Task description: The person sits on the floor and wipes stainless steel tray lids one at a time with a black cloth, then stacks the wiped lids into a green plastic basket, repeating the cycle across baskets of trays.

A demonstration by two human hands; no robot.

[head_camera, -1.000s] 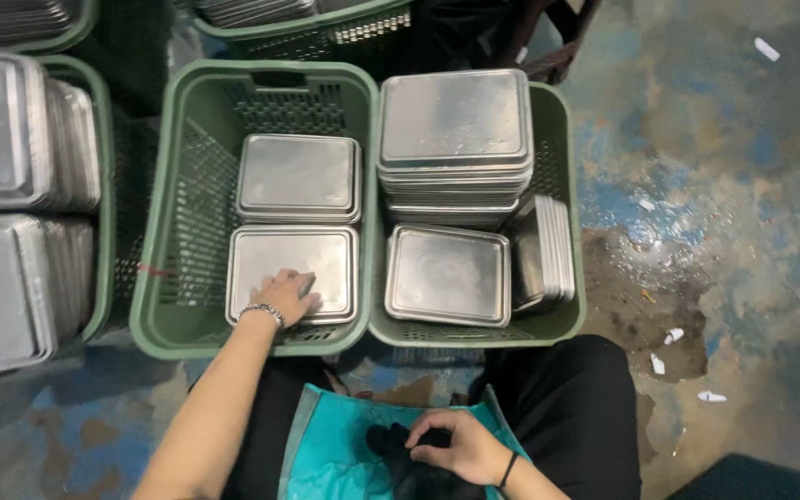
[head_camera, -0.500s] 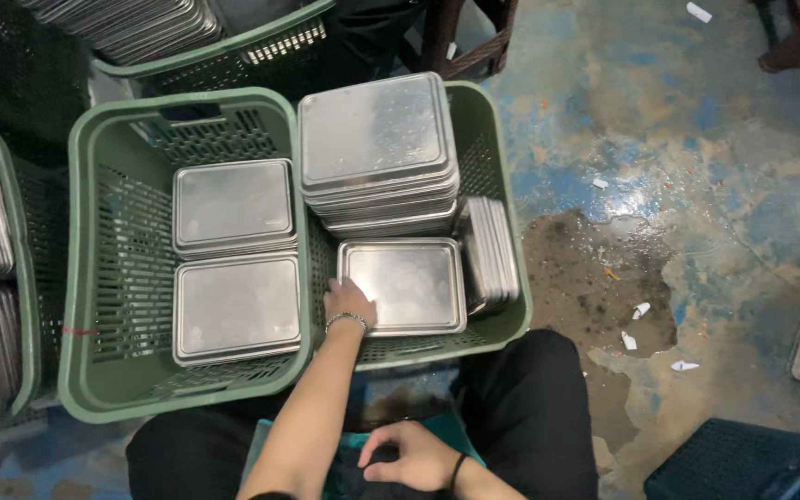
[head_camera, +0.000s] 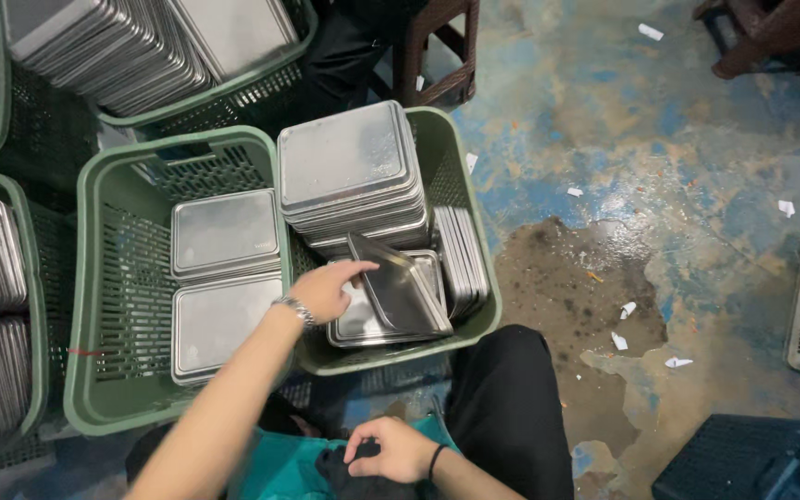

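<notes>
Two hands show, nearest first. At six o'clock the right hand (head_camera: 398, 451) rests in the lap, fingers curled on a dark cloth (head_camera: 355, 468) over teal fabric. Further out, the left hand (head_camera: 328, 289), watch on its wrist, grips the near-left edge of a steel tray (head_camera: 404, 289), tilting it up off the low stack (head_camera: 363, 326) beneath. The tray lies at three o'clock from the fingers; its long axis runs from eleven down to five o'clock. It sits in the right green basket (head_camera: 478, 255), walled at twelve o'clock by a tall tray stack (head_camera: 349, 167) and at three by trays standing on edge (head_camera: 463, 261). Open room is upward and toward six. At nine o'clock the left basket (head_camera: 104, 278) holds two flat trays.
</notes>
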